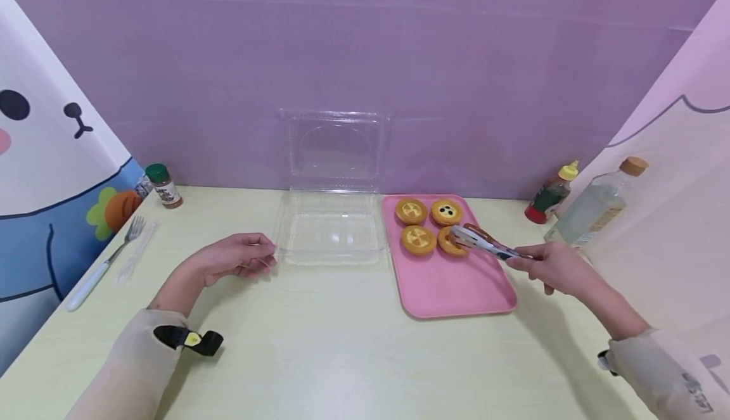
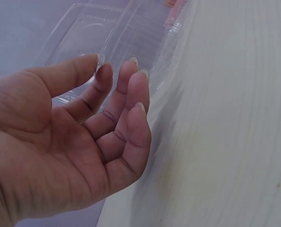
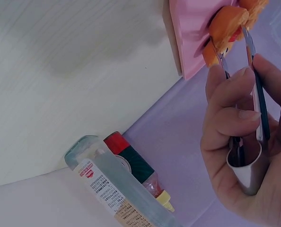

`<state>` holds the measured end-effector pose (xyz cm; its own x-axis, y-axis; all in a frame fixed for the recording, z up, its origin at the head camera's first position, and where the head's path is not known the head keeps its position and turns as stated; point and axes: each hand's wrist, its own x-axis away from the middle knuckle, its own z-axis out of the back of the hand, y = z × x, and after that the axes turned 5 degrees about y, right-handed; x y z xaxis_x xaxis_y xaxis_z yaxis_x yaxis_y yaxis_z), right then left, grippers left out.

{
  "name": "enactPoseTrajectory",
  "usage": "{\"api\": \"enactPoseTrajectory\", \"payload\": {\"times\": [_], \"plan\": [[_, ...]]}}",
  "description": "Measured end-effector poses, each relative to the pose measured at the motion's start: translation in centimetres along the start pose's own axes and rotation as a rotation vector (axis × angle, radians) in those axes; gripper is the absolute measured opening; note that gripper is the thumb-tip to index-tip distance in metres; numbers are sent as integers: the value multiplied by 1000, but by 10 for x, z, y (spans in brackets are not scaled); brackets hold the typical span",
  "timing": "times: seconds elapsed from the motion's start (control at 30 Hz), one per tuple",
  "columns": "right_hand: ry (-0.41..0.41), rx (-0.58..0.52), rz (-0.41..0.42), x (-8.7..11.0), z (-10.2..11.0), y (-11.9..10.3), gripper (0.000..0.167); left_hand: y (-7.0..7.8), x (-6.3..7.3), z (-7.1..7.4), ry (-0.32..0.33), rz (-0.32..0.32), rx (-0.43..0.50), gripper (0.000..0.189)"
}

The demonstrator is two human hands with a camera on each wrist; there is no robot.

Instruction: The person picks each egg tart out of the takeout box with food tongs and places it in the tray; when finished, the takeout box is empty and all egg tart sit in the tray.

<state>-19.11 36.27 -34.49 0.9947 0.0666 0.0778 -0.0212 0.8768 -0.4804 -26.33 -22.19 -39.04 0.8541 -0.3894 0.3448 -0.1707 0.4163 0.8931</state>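
Observation:
My left hand (image 1: 236, 258) is at the left edge of a clear plastic clamshell box (image 1: 333, 258), whose lid stands raised against the wall. In the left wrist view, thumb and index fingertip pinch the box's rim, while the other fingers are loosely bent. My right hand (image 1: 556, 268) grips metal tongs (image 1: 481, 242). Their tips reach the nearest right egg tart (image 1: 450, 244) on the pink tray (image 1: 456, 293); the right wrist view has the tips on either side of a tart (image 3: 228, 23). Several round tarts, including one with dark dots (image 1: 447, 211), sit on the tray.
A spice jar (image 1: 165, 187) with a green lid stands at the back left. Near the left edge lie a fork (image 1: 108, 265) and a clear wrapped utensil (image 1: 137, 254). A squeeze bottle (image 1: 550, 195) and a corked glass bottle (image 1: 599, 204) stand at the back right.

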Motion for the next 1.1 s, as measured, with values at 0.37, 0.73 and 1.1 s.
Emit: {"api": "enactPoseTrajectory", "payload": {"times": [0.37, 0.73, 1.1], "plan": [[-2, 18, -22, 1, 2, -2, 54, -1, 0, 0, -3, 1, -7, 37], [7, 37, -39, 2, 5, 0, 60, 0, 0, 0, -11, -8, -6, 39], [53, 63, -61, 1, 22, 8, 65, -4, -3, 1, -12, -9, -1, 41]]}}
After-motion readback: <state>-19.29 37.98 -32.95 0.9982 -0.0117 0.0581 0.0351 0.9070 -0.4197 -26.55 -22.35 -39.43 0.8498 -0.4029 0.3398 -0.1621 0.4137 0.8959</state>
